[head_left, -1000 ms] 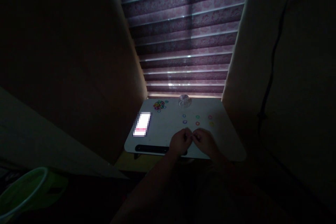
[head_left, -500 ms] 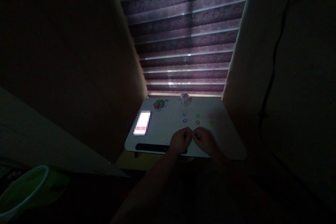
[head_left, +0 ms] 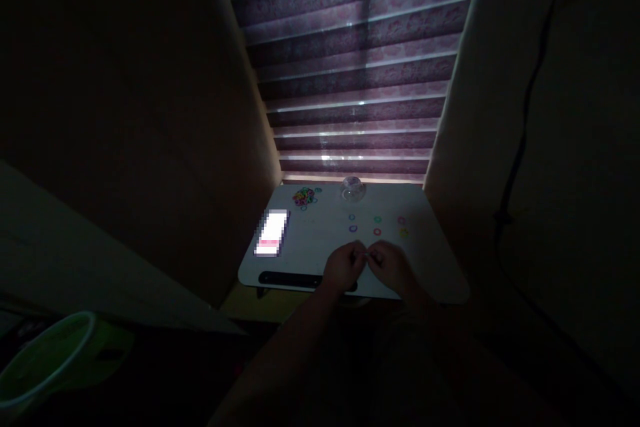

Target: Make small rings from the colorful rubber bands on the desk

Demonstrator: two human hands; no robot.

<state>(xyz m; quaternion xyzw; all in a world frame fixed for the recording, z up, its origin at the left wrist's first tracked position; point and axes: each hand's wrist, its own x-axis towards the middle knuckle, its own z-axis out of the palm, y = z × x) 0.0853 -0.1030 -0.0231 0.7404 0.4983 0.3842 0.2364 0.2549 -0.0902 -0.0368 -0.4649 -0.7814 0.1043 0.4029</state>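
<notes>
Forearms (head_left: 295, 340) of yours reach in over the near edge of the white table (head_left: 320, 233), your landmark here. Your left hand (head_left: 345, 266) and right hand (head_left: 391, 264) meet just inside that edge, right of the table's middle. Both are curled in, thumb and forefinger closed to a fine pinch, and a pale sliver (head_left: 367, 254) seems to run between them; you cannot tell in this gloom whether it is one of the rings. The step in hand looks like working that small piece between your fingertips. Your next move calls for a light, even pinch, with your knuckles kept low and off the rings just beyond.

Along the table's near edge, partly behind your left wrist, runs a black slot (head_left: 290, 279). On the table's left side lies a lit phone (head_left: 271, 232).

Past your hands, on the table's right half, the rings sit apart in two rows: purple ring (head_left: 353, 228), red ring (head_left: 377, 232) and yellow ring (head_left: 404, 233) nearer; blue ring (head_left: 352, 217), green ring (head_left: 377, 219) and pink ring (head_left: 401, 221) behind. At the table's far left is a mixed pile of rings (head_left: 303, 197); at its far edge, near the middle, a clear container (head_left: 353, 191). Beyond the table hangs a pleated blind (head_left: 345, 87).
</notes>
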